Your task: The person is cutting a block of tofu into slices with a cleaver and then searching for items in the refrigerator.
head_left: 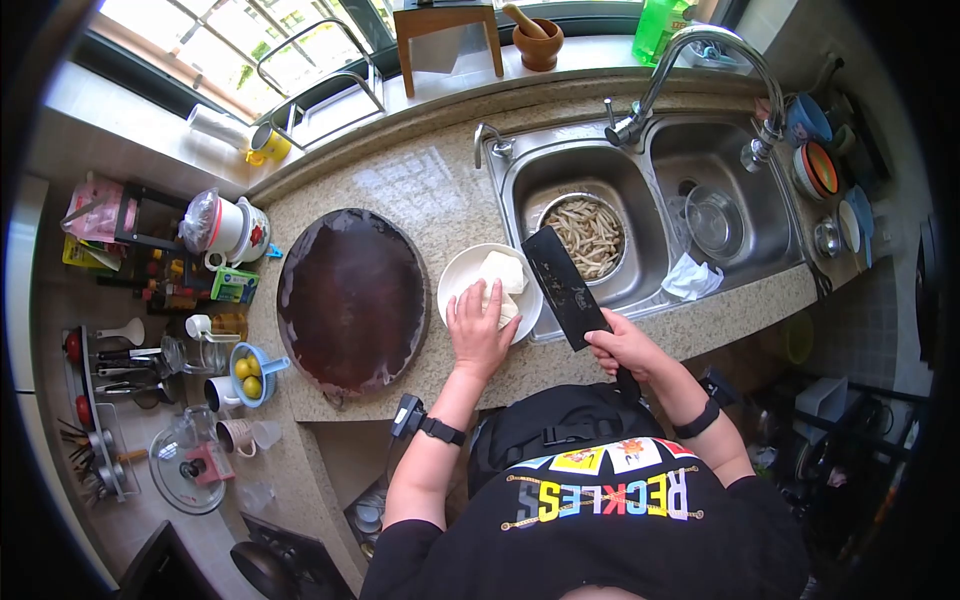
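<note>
My left hand (478,335) is over a white bowl (455,275) on the counter, fingers spread and touching pale white blocks that look like tofu (503,270). Part of the blocks is hidden beneath the fingers. In my right hand (628,348) is the handle of a black cleaver (565,290), its broad blade angled up and left between the bowl and the sink. A round dark cutting board (350,300) lies flat to the left of the bowl, its surface looking wet.
Behind the cleaver, a metal bowl of pale strips (583,235) stands in the left sink basin (530,175). The right basin holds a clear bowl (713,222); a crumpled white cloth or tissue (692,278) lies at its front. A faucet (630,125) arches above. Jars and cups crowd the left.
</note>
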A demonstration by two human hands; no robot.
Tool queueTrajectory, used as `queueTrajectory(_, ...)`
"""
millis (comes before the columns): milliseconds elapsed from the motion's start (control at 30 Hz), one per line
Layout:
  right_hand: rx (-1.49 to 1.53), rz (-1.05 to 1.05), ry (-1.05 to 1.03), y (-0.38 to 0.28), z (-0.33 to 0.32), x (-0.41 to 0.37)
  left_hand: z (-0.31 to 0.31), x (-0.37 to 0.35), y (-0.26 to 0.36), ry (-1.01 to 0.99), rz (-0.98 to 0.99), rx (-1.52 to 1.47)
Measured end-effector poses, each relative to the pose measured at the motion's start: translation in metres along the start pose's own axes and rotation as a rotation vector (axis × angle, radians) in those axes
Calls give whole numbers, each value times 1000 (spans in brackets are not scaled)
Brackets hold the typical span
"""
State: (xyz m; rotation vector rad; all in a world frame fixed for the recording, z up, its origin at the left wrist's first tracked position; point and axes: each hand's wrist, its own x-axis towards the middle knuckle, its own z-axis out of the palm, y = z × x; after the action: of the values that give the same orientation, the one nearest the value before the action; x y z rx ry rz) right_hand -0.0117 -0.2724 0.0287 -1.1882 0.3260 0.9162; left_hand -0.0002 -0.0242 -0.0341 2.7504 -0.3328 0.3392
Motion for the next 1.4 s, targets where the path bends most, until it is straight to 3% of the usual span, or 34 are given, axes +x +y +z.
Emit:
queueTrajectory(433, -125, -72, 49, -15, -9, -1, -15, -20, -2, 85, -82, 78)
queueTrajectory(500, -109, -76, 59, -16, -14, -4, -14, -23, -4, 108, -104, -122)
queueTrajectory(667, -111, -120, 134, -21, -36, -21, -45, -8, -5, 268, -97, -251)
queueTrajectory(700, -107, -138, 155, -24, -41, -24, -50, -4, -5, 295, -174, -348)
queueTrajectory(800, -276, -248, 409, -35, -60, -31, -57, 13, 0, 358, -293, -637)
queueTrajectory(967, -608, -415, 624, -79, -90, -17, -54, 18, 27, 201, -444, -1238)
queueTrajectory(1067, -798, -350, 719, -115, -95, 8, -48, 12, 42, 56, -480, -1350)
queueTrajectory(1133, -1108, -501, 874, -125, -111, 45, -46, 6, 48, -11, -451, -1328)
queueTrajectory(1233, -1099, -344, 973, -154, -100, 72, -47, -4, 50, -28, -467, -1370)
queueTrajectory(1400, -1182, -344, 986, -172, -89, 97, -53, -18, 39, -67, -530, -1372)
